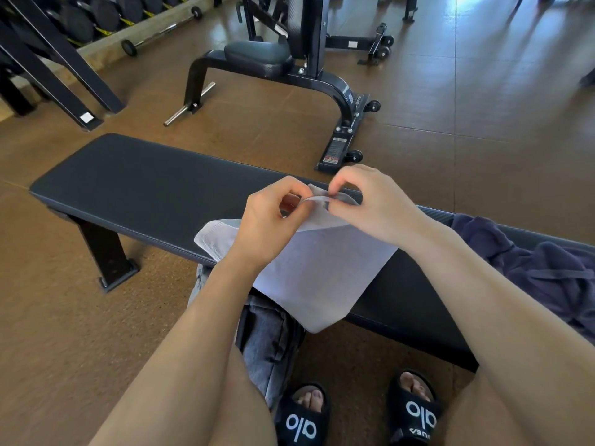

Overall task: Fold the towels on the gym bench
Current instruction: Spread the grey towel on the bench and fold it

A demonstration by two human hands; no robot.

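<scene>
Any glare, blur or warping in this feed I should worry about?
Head view: window glare on the floor top right; wide-angle bending of the bench; hands and white towel reasonably sharp; dark towel underlit at the right edge.

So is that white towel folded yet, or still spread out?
Mid-fold. The white towel lies flat across the bench, while both hands, left and right, pinch its lifted far edge.

Bare forearms, no sleeves; black slide sandals [360, 413] with white lettering on the straps, toes showing
</scene>
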